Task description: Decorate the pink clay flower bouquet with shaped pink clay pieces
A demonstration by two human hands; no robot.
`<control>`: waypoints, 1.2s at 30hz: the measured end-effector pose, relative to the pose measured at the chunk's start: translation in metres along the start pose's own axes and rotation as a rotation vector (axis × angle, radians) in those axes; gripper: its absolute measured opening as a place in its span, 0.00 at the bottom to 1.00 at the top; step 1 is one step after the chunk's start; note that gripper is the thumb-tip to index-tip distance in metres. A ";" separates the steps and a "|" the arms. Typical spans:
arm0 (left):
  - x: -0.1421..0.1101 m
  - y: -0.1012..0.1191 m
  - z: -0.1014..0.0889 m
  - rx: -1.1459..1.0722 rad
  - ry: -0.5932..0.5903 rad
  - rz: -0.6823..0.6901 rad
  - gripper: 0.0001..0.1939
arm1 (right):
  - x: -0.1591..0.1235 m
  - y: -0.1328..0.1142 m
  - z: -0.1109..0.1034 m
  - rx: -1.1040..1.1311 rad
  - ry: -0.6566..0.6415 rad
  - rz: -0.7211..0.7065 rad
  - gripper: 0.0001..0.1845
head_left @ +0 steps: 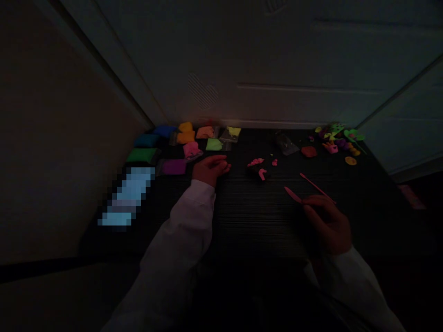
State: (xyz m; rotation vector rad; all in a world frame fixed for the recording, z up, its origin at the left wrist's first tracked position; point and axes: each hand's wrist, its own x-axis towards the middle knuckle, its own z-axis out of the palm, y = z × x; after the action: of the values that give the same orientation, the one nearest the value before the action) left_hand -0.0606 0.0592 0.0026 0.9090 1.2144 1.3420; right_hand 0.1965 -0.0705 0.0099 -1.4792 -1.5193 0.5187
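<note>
Clock setup: our dial sits on the dark tabletop (249, 221), 12 toward the wall, with the little pink-and-dark piece at its centre.
Centre piece: the pink-and-dark piece (258, 169) lies between our hands, touched by neither; a bumpy pink row tops it, and the rest is too dim to make out.
Right hand: our right hand (328, 226) is at 4 o'clock, thumb and fingers pinched on a pink knife (293, 194) whose blade points back toward the centre.
Left hand: our left hand (211, 168) is at 9 o'clock, fingers curled in narrow; honestly we can't tell if anything's tucked in there.
Loose stuff: a small pink scrap (274, 162) sits just beside the piece, about 2 o'clock; past it there's a red lump (308, 151), and a thin pink stick (313, 184) lies between 3 and 4, near our right hand.
Packets: we've got a bunch of colourful packets (174, 167) around 10, purple one near our left wrist, plus a dark packet (286, 143) at half past 1.
Bright corner: flower-like bits (353, 134) bunch up between 2 and 3, far edge.
</note>
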 end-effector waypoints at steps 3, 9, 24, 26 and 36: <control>0.001 -0.001 0.002 -0.103 0.025 -0.069 0.06 | 0.000 0.000 0.000 0.001 0.006 -0.005 0.04; 0.005 -0.004 0.002 -0.314 0.081 -0.112 0.04 | 0.000 0.002 0.001 -0.010 0.014 0.013 0.05; 0.003 0.000 0.003 -0.217 0.048 -0.120 0.06 | 0.000 0.002 0.002 -0.052 0.017 0.011 0.05; 0.003 0.000 0.004 -0.228 0.051 -0.102 0.08 | 0.000 0.003 0.002 -0.041 0.023 0.019 0.05; 0.001 0.003 0.005 -0.243 0.033 -0.104 0.09 | 0.001 -0.002 0.001 -0.032 -0.001 0.031 0.04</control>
State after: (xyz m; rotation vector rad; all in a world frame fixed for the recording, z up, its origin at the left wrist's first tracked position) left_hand -0.0568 0.0610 0.0063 0.6460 1.0807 1.3898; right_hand 0.1947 -0.0698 0.0109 -1.5291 -1.5142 0.5159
